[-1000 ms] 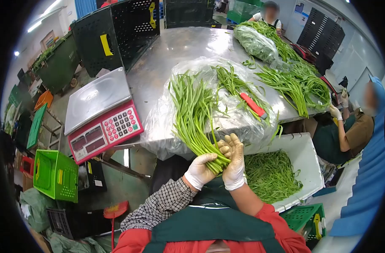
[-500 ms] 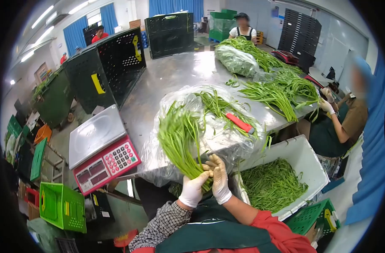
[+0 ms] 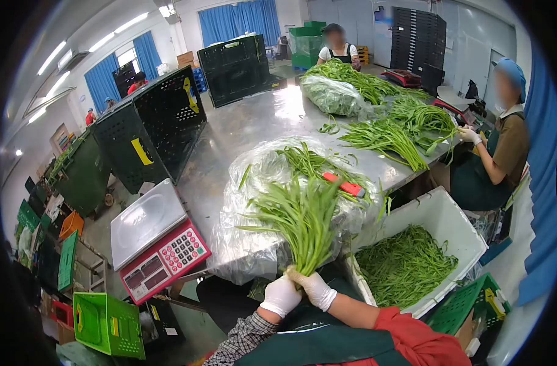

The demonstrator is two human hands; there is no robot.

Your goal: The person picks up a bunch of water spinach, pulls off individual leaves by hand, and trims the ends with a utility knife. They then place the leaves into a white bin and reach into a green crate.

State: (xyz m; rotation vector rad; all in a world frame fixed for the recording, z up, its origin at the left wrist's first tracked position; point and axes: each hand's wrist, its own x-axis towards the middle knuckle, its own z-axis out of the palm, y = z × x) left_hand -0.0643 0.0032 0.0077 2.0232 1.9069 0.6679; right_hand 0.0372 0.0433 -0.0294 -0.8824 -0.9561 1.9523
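Observation:
A bunch of long green leafy stems stands fanned out in front of me, its lower ends between my gloved hands. My left hand is closed around the base of the bunch from the left. From the right, my right hand is closed on the same stem ends, touching the left. Behind the leaves, clear plastic sheeting covers the table edge. More loose stems lie on it, beside a red-handled tool.
A scale sits at the left, with black crates behind it. Heaped greens lie on the metal table. At the right are a white bin of cut leaves and a seated co-worker; another person is beyond the table.
The bunch has swung from leaning left to nearly upright and slightly right. My right hand, earlier spread beside the stems, has closed on their base. The view has shifted slightly.

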